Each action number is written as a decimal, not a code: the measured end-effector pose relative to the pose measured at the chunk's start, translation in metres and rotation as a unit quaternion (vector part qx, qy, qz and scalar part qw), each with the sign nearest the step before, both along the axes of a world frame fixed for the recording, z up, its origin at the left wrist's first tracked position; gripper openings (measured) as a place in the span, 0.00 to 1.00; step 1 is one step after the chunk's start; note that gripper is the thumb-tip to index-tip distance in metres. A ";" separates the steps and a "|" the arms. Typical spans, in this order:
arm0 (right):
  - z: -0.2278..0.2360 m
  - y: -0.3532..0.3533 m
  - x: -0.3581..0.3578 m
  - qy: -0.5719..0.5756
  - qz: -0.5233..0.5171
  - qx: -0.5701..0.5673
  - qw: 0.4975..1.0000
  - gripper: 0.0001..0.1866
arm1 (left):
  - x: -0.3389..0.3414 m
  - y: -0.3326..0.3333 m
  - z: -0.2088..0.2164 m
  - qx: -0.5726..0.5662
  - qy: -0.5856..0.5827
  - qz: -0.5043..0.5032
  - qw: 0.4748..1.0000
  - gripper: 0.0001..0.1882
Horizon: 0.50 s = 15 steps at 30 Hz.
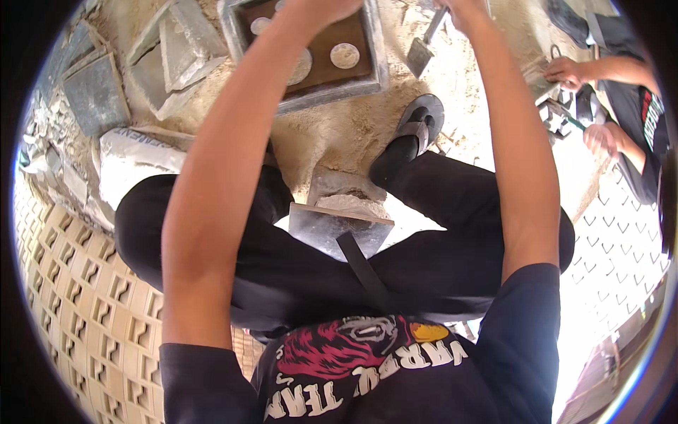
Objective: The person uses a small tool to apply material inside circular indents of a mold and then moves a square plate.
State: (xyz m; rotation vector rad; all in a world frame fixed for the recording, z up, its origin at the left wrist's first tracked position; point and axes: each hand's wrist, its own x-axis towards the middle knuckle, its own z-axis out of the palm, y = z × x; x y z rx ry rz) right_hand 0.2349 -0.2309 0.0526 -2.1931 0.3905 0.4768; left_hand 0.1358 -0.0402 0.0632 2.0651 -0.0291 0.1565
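Observation:
My left hand reaches over a square grey mould frame and is cut off by the top edge, so its fingers do not show. Inside the frame is a brown surface with several pale round discs of different sizes. To the right, my right hand is closed on the handle of a small flat-bladed trowel. Its blade points down toward the sandy ground, beside the frame's right edge. Part of this hand is also cut off at the top.
Grey slabs and an angular concrete piece lie at left, near a white sack. Between my legs is a dark slab with crumbled material. My sandalled foot stands near the frame. At right, a co-worker's hands handle tools.

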 end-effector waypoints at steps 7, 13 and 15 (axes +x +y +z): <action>0.010 0.024 -0.022 -0.033 0.136 -0.005 0.990 0.39 | -0.033 -0.014 0.004 -0.129 0.072 0.109 0.983 0.12; -0.045 -0.028 -0.028 -0.249 0.107 -0.057 0.961 0.30 | -0.060 -0.019 0.022 -0.165 0.147 0.169 0.960 0.13; -0.054 -0.041 -0.021 -0.257 0.099 -0.073 0.958 0.29 | -0.058 -0.033 0.028 -0.175 0.190 0.155 0.954 0.15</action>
